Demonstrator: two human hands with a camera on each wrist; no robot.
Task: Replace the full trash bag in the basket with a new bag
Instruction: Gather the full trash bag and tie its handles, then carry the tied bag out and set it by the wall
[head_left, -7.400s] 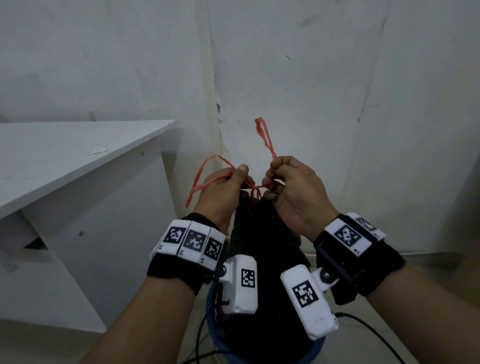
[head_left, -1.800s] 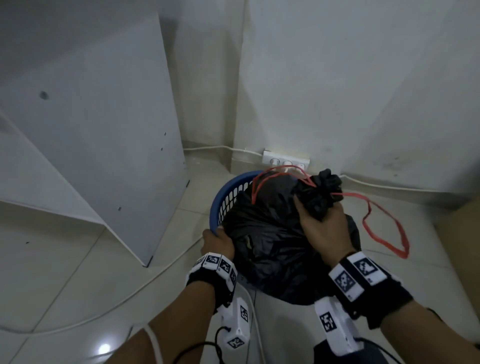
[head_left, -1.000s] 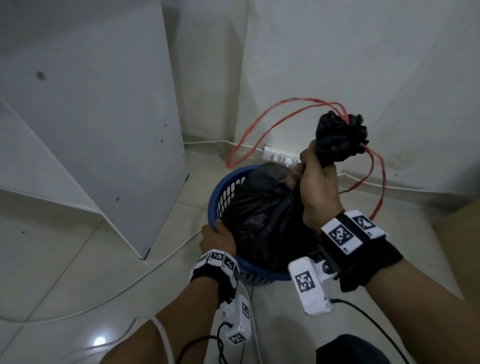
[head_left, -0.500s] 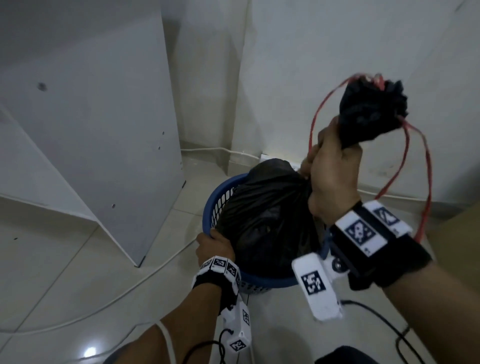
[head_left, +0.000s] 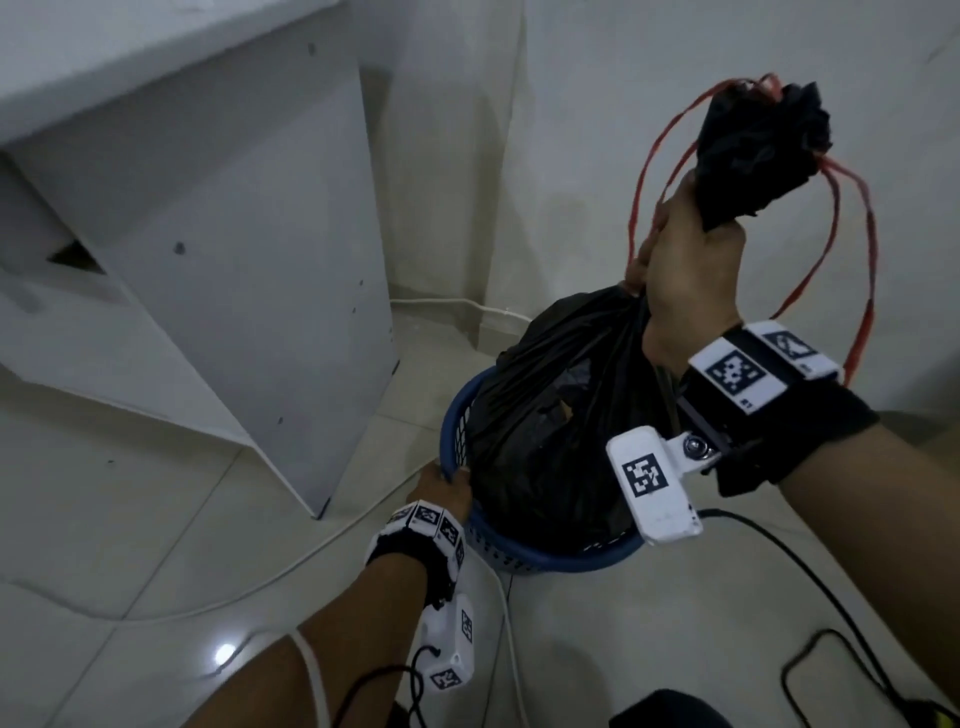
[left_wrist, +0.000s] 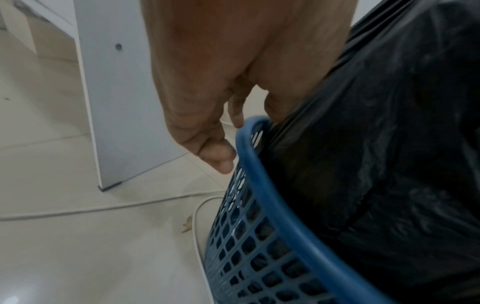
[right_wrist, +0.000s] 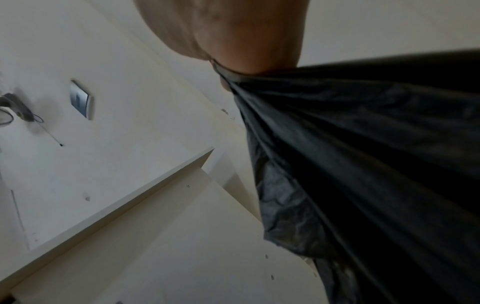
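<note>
A full black trash bag (head_left: 550, 426) stands partly raised out of a blue mesh basket (head_left: 519, 553) on the tiled floor. My right hand (head_left: 685, 275) grips the bag's gathered neck high above the basket, with the bunched top and red drawstring loops (head_left: 857, 260) sticking out above my fist. In the right wrist view the stretched black plastic (right_wrist: 363, 164) hangs from my palm. My left hand (head_left: 441, 488) holds the basket's near-left rim (left_wrist: 259, 185), fingers curled over it beside the bag (left_wrist: 376, 144).
A white desk side panel (head_left: 249, 270) stands left of the basket. White walls meet in a corner behind it. A white cable (head_left: 291, 564) and black wires (head_left: 810, 597) lie on the floor around the basket.
My right hand has risen further with the bag's neck, and the bag has come up higher out of the basket. My left hand stays on the rim.
</note>
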